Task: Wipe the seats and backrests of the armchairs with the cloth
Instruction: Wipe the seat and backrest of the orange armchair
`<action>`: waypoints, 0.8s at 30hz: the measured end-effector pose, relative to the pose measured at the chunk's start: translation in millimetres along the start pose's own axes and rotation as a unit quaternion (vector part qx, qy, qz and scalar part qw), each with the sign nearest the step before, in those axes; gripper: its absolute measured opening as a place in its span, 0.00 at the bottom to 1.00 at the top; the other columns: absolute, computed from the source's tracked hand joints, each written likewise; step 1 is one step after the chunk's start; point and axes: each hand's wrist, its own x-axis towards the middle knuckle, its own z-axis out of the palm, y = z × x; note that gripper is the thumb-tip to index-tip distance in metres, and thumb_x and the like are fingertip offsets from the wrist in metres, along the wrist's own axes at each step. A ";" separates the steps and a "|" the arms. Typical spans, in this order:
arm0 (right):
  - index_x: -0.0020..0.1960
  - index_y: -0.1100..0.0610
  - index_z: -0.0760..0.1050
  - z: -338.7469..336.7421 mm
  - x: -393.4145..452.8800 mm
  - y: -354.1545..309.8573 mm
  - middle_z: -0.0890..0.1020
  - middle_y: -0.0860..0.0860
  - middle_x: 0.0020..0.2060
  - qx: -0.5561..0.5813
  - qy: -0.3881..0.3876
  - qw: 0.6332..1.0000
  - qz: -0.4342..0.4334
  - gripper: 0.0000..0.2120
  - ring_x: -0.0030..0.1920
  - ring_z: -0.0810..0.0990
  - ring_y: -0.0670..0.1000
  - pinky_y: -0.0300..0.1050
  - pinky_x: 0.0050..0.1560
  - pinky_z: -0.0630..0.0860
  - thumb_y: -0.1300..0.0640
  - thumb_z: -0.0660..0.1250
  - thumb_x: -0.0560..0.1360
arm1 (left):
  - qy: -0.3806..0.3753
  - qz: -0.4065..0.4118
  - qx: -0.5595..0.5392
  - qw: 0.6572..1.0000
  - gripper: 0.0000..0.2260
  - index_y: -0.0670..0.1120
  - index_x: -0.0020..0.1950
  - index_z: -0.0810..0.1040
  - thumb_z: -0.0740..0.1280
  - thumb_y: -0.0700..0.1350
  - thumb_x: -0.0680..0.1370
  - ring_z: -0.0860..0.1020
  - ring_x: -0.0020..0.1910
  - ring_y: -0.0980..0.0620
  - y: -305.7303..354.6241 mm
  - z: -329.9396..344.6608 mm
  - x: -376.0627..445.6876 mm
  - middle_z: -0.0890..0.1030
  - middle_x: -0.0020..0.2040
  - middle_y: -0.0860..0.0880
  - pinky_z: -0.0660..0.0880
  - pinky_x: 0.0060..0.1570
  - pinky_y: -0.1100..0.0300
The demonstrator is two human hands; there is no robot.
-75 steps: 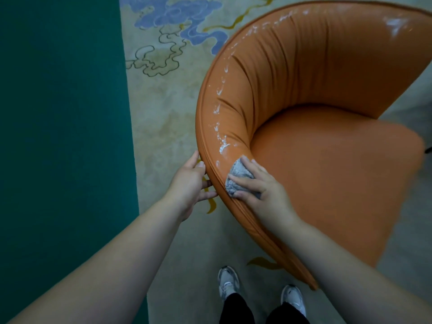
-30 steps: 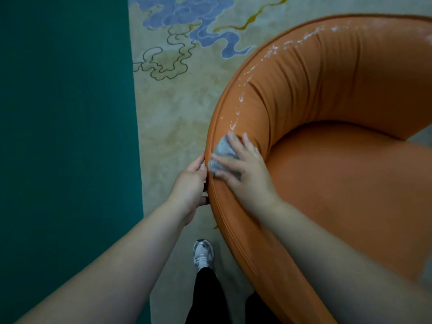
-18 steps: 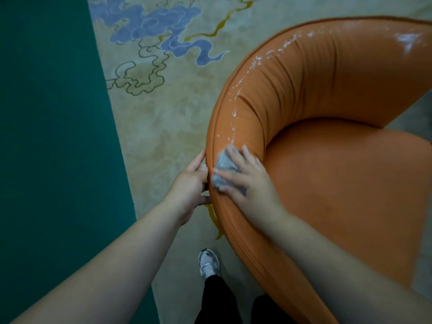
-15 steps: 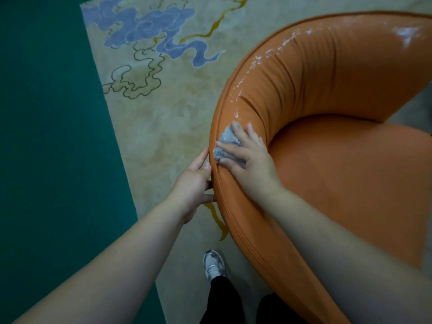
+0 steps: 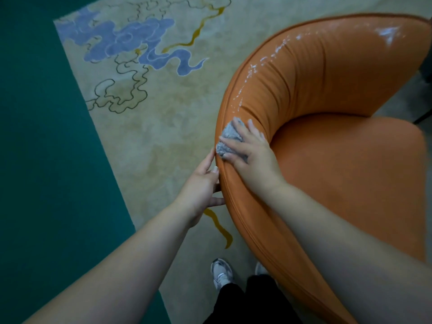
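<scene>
Under the right hand's [image 5: 251, 154] spread fingers [image 5: 238, 127], grey cloth [image 5: 229, 141] pressed flat on orange armchair [image 5: 339, 94] backrest rim; left hand [image 5: 202, 185], fingers straight, touching rim's outer side; white streaks [image 5: 254, 69] beyond; patterned rug [image 5: 152, 101], green floor [image 5: 42, 136], grey shoes [image 5: 221, 273] around.

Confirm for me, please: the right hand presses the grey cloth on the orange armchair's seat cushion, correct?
Not quite. In the head view the right hand presses the grey cloth on the top edge of the orange armchair's curved backrest, not the seat cushion.
</scene>
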 end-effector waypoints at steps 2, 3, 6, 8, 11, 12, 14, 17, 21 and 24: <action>0.64 0.46 0.76 -2.9 -20.1 4.4 0.62 0.46 0.74 0.007 -0.009 1.000 -0.023 0.19 0.76 0.54 0.56 0.61 0.72 0.55 0.56 0.69 0.74 | -0.001 -0.002 -0.002 1.000 0.21 0.64 0.73 0.62 0.54 0.43 0.84 0.82 0.38 0.56 3.9 0.8 0.4 0.84 0.45 0.60 0.80 0.37 0.53; 0.64 0.46 0.76 -3.7 -34.1 6.6 0.61 0.45 0.73 0.008 -0.018 0.999 -0.042 0.19 0.76 0.56 0.57 0.63 0.71 0.57 0.55 0.69 0.74 | -0.001 -0.006 -0.004 1.000 0.21 0.64 0.73 0.63 0.54 0.43 0.84 0.82 0.38 0.56 6.7 0.9 1.1 0.84 0.48 0.59 0.79 0.36 0.54; 0.63 0.46 0.77 -4.4 -55.8 10.0 0.63 0.45 0.72 0.012 -0.038 0.996 -0.077 0.18 0.75 0.58 0.59 0.64 0.70 0.59 0.53 0.68 0.73 | 0.006 -0.013 -0.009 1.000 0.21 0.64 0.71 0.64 0.53 0.42 0.84 0.82 0.41 0.54 15.3 0.1 6.1 0.84 0.47 0.60 0.78 0.34 0.55; 0.63 0.48 0.77 -3.8 -36.3 9.9 0.64 0.48 0.72 0.001 -0.033 0.997 -0.072 0.18 0.75 0.57 0.60 0.62 0.70 0.57 0.55 0.68 0.73 | 0.015 -0.013 -0.013 1.000 0.21 0.63 0.72 0.65 0.53 0.42 0.84 0.82 0.40 0.54 19.4 -0.1 9.5 0.84 0.45 0.63 0.80 0.37 0.53; 0.63 0.50 0.77 -4.2 14.7 6.2 0.64 0.52 0.73 -0.010 -0.006 0.999 -0.036 0.17 0.76 0.55 0.60 0.60 0.72 0.54 0.56 0.69 0.75 | 0.022 -0.012 -0.020 0.999 0.20 0.62 0.72 0.65 0.53 0.41 0.84 0.82 0.43 0.52 23.7 0.6 12.7 0.84 0.43 0.61 0.80 0.43 0.47; 0.63 0.51 0.77 -5.4 28.4 6.1 0.64 0.52 0.73 -0.003 0.002 1.000 -0.022 0.17 0.76 0.54 0.60 0.60 0.72 0.54 0.56 0.69 0.75 | 0.024 -0.010 -0.021 0.999 0.21 0.62 0.71 0.64 0.52 0.41 0.84 0.82 0.46 0.50 25.4 1.5 14.0 0.83 0.41 0.63 0.80 0.45 0.46; 0.63 0.52 0.77 -6.2 36.0 7.2 0.64 0.53 0.73 0.013 0.007 1.000 -0.015 0.17 0.75 0.55 0.60 0.60 0.72 0.55 0.57 0.69 0.75 | 0.033 -0.012 -0.022 0.999 0.21 0.64 0.70 0.63 0.52 0.41 0.84 0.81 0.50 0.48 28.6 2.5 17.4 0.82 0.38 0.66 0.79 0.49 0.42; 0.63 0.50 0.77 -6.8 2.1 13.3 0.64 0.49 0.72 0.018 -0.011 0.998 -0.057 0.18 0.75 0.57 0.59 0.60 0.71 0.58 0.56 0.69 0.73 | 0.049 -0.015 -0.015 0.999 0.19 0.62 0.71 0.67 0.53 0.43 0.84 0.81 0.47 0.49 32.9 3.8 21.8 0.83 0.46 0.60 0.79 0.49 0.43; 0.62 0.49 0.78 -7.4 -19.0 18.1 0.65 0.46 0.71 0.021 -0.031 0.995 -0.097 0.18 0.74 0.57 0.57 0.58 0.69 0.55 0.53 0.67 0.72 | 0.055 -0.020 -0.015 0.998 0.19 0.62 0.71 0.67 0.54 0.43 0.84 0.81 0.48 0.49 38.7 4.5 28.5 0.82 0.52 0.57 0.79 0.47 0.47; 0.64 0.50 0.77 -8.5 26.6 15.8 0.65 0.51 0.73 -0.018 -0.030 0.996 -0.086 0.17 0.75 0.55 0.60 0.60 0.71 0.53 0.54 0.67 0.75 | 0.058 -0.016 -0.013 0.998 0.19 0.60 0.71 0.68 0.53 0.43 0.84 0.80 0.43 0.51 39.6 3.3 37.4 0.82 0.50 0.55 0.78 0.48 0.46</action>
